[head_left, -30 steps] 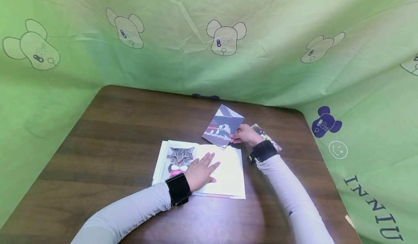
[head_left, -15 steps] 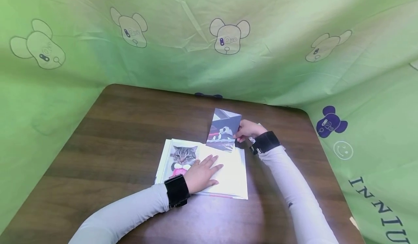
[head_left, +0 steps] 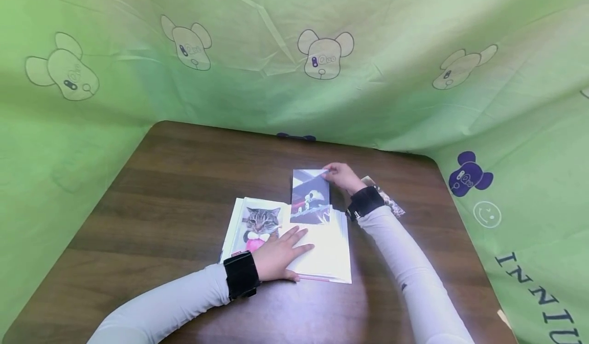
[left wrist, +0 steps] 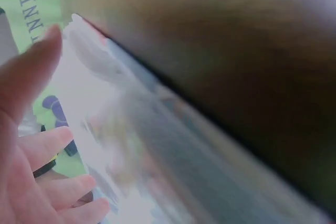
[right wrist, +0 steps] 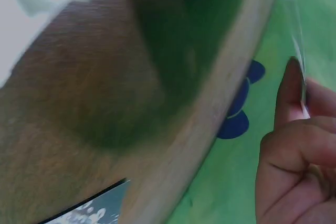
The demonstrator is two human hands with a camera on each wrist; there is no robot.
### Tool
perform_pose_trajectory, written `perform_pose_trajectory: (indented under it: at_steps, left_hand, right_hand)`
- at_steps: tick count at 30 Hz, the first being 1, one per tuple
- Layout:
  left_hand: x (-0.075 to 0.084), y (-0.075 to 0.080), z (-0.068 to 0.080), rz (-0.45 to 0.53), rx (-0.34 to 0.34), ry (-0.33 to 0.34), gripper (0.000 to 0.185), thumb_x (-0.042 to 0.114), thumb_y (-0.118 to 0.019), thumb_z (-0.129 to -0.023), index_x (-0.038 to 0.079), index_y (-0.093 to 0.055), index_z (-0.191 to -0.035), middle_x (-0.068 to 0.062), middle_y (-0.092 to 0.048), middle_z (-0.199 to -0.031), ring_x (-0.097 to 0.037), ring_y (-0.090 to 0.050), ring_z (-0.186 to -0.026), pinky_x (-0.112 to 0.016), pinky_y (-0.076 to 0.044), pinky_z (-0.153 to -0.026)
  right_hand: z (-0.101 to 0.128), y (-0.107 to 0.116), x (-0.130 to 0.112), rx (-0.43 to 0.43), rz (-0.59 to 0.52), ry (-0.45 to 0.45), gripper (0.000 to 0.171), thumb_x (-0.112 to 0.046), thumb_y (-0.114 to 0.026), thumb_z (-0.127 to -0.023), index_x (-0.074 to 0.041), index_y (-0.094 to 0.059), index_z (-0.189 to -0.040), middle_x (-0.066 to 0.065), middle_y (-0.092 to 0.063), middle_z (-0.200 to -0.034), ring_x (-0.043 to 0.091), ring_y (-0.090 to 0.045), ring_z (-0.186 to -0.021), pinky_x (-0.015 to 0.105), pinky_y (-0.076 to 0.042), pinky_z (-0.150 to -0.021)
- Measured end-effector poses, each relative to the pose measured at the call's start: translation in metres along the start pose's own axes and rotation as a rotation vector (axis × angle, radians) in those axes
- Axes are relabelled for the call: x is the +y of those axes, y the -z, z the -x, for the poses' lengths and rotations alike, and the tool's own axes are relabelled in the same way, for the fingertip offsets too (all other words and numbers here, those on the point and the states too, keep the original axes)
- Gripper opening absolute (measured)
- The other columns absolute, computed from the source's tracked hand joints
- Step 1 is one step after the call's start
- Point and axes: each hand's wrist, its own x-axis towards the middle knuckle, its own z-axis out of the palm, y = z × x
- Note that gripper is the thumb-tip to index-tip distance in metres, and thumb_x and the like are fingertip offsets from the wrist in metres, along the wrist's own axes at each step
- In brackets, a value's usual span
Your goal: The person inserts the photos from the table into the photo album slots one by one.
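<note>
An open photo album (head_left: 322,259) lies on the dark wooden table (head_left: 184,180), with a cat photo (head_left: 259,221) on its left page. My left hand (head_left: 280,254) rests flat on the album, fingers spread; the left wrist view shows the same fingers (left wrist: 37,145) on the glossy page. My right hand (head_left: 340,175) pinches the top corner of a dark photo (head_left: 310,196) that lies over the album's upper right edge. In the right wrist view the fingers (right wrist: 294,150) are curled on the photo's thin edge.
More loose photos (head_left: 386,201) lie on the table behind my right wrist. A green cloth with bear prints (head_left: 322,52) walls in the table at the back and both sides. The right table edge is near the cloth.
The right hand has brought the dark photo left and down from a raised tilt, so it now lies nearly flat over the album's right page. The left hand has stayed pressed on the album.
</note>
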Motion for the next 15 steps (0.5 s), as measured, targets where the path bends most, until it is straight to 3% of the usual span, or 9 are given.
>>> perform_pose_trajectory:
  at_steps: [5,11,15]
  left_hand:
    - [-0.003,-0.004,0.003,-0.005,0.038,-0.009,0.073,0.051,-0.069,-0.078,0.024,-0.042,-0.141,-0.011,-0.03,-0.152,-0.033,-0.031,-0.139,-0.063,-0.043,-0.09]
    - [0.0,-0.006,0.0,-0.024,-0.006,0.023,0.071,0.051,-0.065,-0.08,0.028,-0.04,-0.142,-0.009,-0.03,-0.153,-0.032,-0.03,-0.14,-0.065,-0.04,-0.092]
    - [0.003,-0.007,0.0,-0.062,-0.011,0.033,0.069,0.053,-0.063,-0.081,0.027,-0.042,-0.141,-0.008,-0.033,-0.151,-0.032,-0.032,-0.139,-0.064,-0.04,-0.092]
  right_hand:
    - [0.004,-0.003,0.002,-0.259,0.153,-0.009,0.024,-0.011,-0.064,-0.085,0.0,-0.064,-0.106,-0.008,-0.054,-0.062,0.004,-0.033,-0.043,0.02,-0.029,-0.042]
    - [0.006,-0.011,-0.004,-0.235,0.21,0.058,0.02,-0.011,-0.068,-0.081,-0.003,-0.071,-0.1,-0.007,-0.067,-0.072,0.002,-0.029,-0.039,0.018,-0.026,-0.041]
    - [0.011,-0.016,-0.007,-0.336,0.265,0.015,0.019,-0.006,-0.067,-0.08,-0.005,-0.073,-0.098,-0.006,-0.067,-0.068,0.001,-0.029,-0.038,0.017,-0.025,-0.04]
